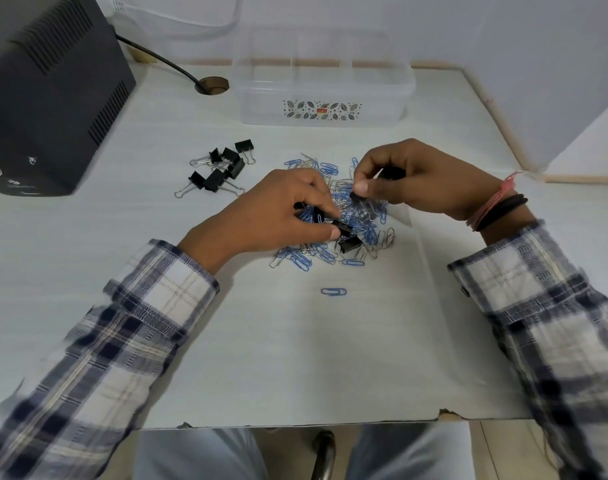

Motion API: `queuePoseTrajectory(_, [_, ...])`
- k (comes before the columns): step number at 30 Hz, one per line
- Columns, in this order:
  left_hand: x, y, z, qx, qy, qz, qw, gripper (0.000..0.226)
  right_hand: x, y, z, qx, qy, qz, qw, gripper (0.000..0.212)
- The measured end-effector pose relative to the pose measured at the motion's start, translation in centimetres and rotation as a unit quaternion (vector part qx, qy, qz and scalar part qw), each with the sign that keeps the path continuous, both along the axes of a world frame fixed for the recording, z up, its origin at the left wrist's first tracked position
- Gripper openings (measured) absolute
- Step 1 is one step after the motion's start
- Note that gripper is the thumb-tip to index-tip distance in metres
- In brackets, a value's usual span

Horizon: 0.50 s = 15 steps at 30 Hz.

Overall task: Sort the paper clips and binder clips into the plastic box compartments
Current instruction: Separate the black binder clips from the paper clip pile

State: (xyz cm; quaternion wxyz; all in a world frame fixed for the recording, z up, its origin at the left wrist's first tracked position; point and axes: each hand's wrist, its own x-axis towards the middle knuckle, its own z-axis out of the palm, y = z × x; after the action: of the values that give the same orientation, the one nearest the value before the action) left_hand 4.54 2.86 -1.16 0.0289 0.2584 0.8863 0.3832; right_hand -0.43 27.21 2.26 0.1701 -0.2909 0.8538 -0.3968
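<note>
Both hands (278, 213) among mixed clips (333, 252)

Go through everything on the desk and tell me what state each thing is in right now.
Box: open, looks empty.
Clip pile: mixed, unsorted.
Binder clips: grouped left of the pile.
Lone paper clip: flat, apart from the pile.
Left hand: pinching a black clip.
Right hand: pinching a black clip.

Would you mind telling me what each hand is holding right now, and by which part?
The left hand pinches a black binder clip by its body at the fingertips. The right hand grips another black clip; which part it grips is hidden.
</note>
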Motion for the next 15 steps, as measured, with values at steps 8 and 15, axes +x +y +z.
queuePoseTrajectory(8, [-0.1,-0.3,1.0,0.21,-0.099,0.072,0.97,0.013,-0.2,-1.2,0.9,-0.342,-0.266,-0.149,0.889,0.017])
queuePoseTrajectory(15, [-0.5,-1.9,3.0,0.592,-0.323,0.181,0.716,0.029,0.1,-2.2,0.4,-0.416,-0.499,-0.184,0.738,0.028])
